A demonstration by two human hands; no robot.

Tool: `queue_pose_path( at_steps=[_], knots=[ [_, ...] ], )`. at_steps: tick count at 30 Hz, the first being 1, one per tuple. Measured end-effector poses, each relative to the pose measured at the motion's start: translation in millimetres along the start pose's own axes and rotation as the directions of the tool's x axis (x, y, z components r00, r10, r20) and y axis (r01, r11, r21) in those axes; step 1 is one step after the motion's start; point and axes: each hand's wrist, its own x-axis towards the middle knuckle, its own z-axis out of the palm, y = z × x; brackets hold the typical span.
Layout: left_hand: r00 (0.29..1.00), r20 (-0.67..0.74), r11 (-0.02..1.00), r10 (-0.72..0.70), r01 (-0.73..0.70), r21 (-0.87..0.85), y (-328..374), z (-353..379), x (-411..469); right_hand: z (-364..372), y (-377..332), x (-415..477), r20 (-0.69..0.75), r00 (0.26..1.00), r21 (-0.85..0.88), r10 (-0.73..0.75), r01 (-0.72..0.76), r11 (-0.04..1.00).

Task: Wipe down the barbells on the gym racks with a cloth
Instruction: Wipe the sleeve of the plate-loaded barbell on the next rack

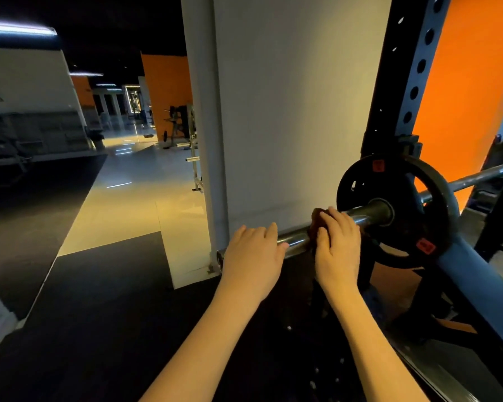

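Head view: left grip [253, 253] curls over the barbell [369, 211] sleeve's end — right grip [336, 242] clutches a dark cloth [317, 217] against it, beside the plate [404, 242].

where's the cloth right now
Head view, right of centre: the cloth is bunched on the barbell sleeve under the right hand, between the left hand and the weight plate.

red labels [425, 246] on weight plate [360, 175], illegible
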Motion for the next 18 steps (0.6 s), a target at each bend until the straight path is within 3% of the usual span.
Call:
queue_pose_path(
  at_steps=[3,5,9,11,16,18],
  knots=[
    [0.999,0.037,0.998,0.017,-0.019,0.054,4.9,6.2,9.8,-0.4,-6.5,-24.3,0.069,0.989,0.098,-0.133,0.126,0.987],
    [0.999,0.031,0.993,0.032,-0.035,0.109,5.1,10.1,8.7,-7.5,8.2,-13.8,0.107,0.977,0.057,-0.186,0.180,0.982],
    [0.998,-0.031,0.985,0.058,-0.052,0.167,0.0,14.7,7.0,-9.9,26.6,27.5,-0.029,0.998,-0.072,0.058,-0.060,0.996],
    [0.995,-0.041,0.985,0.086,-0.079,0.152,-0.3,20.7,6.4,-3.3,12.4,22.8,-0.079,0.992,-0.057,0.100,-0.105,0.993],
    [0.992,-0.093,0.987,0.087,-0.074,0.141,-1.0,23.3,8.6,1.6,-1.5,-12.0,0.044,0.989,0.018,-0.143,0.142,0.990],
    [0.986,-0.131,0.987,0.102,-0.085,0.133,-2.9,27.3,10.3,-6.5,17.2,4.5,0.061,0.988,-0.042,-0.139,0.142,0.989]
  ],
)
